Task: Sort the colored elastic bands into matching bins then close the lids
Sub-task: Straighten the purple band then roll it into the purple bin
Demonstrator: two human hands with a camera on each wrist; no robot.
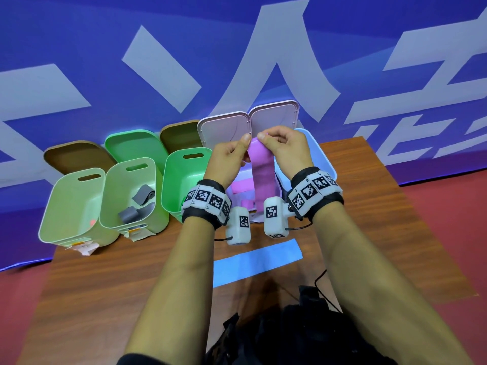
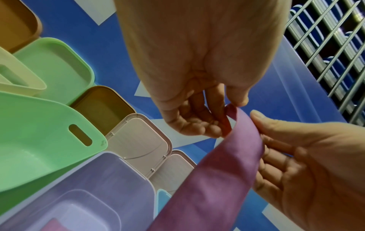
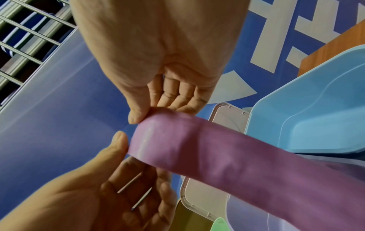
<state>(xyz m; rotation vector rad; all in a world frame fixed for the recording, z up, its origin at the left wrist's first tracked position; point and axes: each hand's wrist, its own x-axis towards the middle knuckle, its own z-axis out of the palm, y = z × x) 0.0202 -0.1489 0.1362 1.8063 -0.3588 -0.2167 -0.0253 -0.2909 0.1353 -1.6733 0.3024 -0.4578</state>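
2 hands meet at the top end of a wide purple elastic band (image 1: 259,177), which hangs long axis vertical, its lower end dropping toward the translucent lilac plastic bin (image 2: 110,179) directly beneath. The left hand (image 1: 228,160) pinches one top corner between thumb and fingers; the right hand (image 1: 286,151) pinches the other, and neither is nearer the bin than the other, so lowering or letting go should land the band inside. That bin already holds pink and purple pieces, though their number cannot be told.

A flat light-blue elastic band (image 1: 257,262) lies on the brown wooden table (image 1: 105,280) close to the person, well apart from both hands, its long axis running left to right.

Of the 5 bins in the row, the pale-green bin second from left (image 1: 129,196) holds grey bands, the bright green plastic bin (image 1: 184,185) beside the lilac one shows nothing visible inside, and the light-blue plastic bin (image 3: 316,109) stands at the right end. All lids stand raised.
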